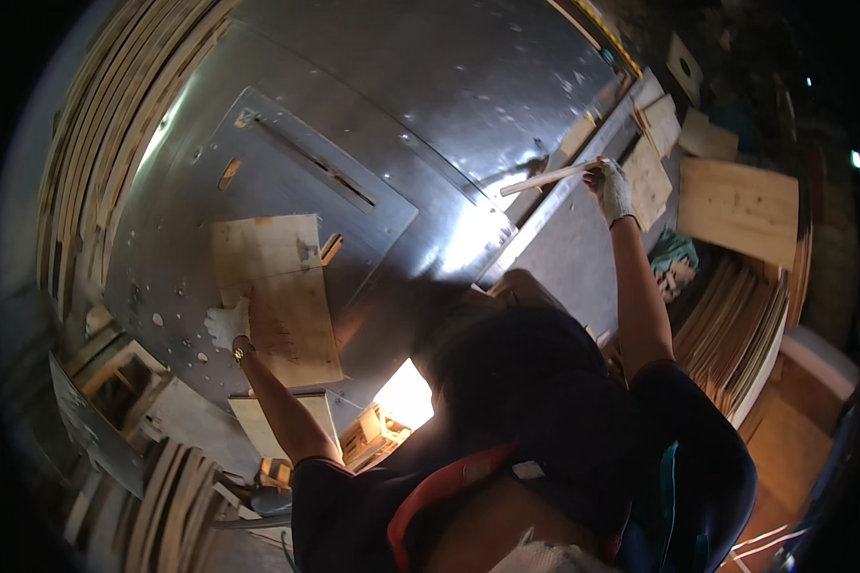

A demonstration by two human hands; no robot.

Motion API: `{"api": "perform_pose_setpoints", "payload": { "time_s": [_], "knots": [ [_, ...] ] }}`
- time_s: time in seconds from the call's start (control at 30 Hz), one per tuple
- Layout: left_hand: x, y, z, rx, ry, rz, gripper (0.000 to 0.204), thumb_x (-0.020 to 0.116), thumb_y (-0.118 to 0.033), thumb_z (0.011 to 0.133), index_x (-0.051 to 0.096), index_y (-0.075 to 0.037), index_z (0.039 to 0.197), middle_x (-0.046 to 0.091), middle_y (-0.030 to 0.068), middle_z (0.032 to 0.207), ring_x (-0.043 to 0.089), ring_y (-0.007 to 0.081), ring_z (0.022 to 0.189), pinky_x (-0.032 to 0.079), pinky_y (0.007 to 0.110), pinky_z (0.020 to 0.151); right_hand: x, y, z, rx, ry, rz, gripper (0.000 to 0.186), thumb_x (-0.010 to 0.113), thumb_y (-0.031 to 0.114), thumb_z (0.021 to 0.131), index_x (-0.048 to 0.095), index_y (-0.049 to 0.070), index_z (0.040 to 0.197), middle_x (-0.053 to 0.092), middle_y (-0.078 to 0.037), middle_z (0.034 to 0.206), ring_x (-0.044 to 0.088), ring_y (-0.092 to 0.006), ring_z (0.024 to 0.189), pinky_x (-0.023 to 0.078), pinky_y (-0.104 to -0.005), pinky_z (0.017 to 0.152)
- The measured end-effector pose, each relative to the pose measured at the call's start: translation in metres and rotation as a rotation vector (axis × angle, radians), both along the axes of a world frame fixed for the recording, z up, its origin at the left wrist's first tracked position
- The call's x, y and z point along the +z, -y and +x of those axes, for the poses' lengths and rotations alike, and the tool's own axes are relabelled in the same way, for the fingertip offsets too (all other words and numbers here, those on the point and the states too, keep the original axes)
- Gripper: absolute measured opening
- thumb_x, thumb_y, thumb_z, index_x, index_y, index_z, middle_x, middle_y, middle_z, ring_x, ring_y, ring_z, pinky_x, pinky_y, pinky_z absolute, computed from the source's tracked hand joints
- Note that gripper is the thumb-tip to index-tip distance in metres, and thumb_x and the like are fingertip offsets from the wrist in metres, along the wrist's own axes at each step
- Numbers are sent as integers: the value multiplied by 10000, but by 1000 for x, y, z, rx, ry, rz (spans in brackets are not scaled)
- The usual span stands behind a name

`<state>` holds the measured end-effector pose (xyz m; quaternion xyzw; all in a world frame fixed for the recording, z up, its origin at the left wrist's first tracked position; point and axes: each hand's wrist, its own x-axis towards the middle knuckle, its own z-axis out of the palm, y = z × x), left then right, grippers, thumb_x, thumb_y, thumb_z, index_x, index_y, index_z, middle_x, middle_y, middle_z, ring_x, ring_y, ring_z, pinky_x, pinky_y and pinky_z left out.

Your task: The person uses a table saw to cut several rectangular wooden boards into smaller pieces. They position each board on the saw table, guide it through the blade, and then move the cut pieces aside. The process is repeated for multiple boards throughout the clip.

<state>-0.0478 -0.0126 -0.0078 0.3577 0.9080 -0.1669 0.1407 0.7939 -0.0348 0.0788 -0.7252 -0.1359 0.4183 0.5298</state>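
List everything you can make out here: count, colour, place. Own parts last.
Metal table: one, grey, upper centre
Slotted plate: one, grey, set into table
Plywood board: one, light brown, under left hand
Short wood piece: one, tan, beside board
Wood strip: one, pale, in right hand
Wood stacks: several, brown, left and right
Green bundle: one, green, right
Left hand: one, pale glove, on board
Right hand: one, pale glove, gripping strip

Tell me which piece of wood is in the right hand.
The long, thin strip, held near one end by the right hand. The broad board by the left hand instead lies flat on the metal table.
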Motion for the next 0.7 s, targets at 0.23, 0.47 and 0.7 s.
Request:
{"api": "perform_pose_setpoints", "payload": {
  "time_s": [0.23,0.47,0.7],
  "knots": [
    [27,67,6,87,348,377,951,763,-781,755,713,113,1075,720,260,933,661,339,858,519,483,815,-4,199,92,-513,375,-191,172,596,175,963,612,3,968,710,-140,842,748,-254,659,586,-345,553],
    [146,122,149,25,168,745,808,733,-664,870,674,136,964,711,198,778,558,335,646,463,515,674,-111,186,104,-492,329,-157,151,638,127,929,640,-21,958,704,-126,839,746,-237,661,572,-329,548],
    [273,156,339,132,149,1075,684,783,-534,917,747,115,1130,792,200,1032,722,268,827,560,417,753,-143,98,84,-73,178,-40,277,711,170,939,666,5,1157,731,-71,946,731,-178,872,551,-306,711]
  ]
}}
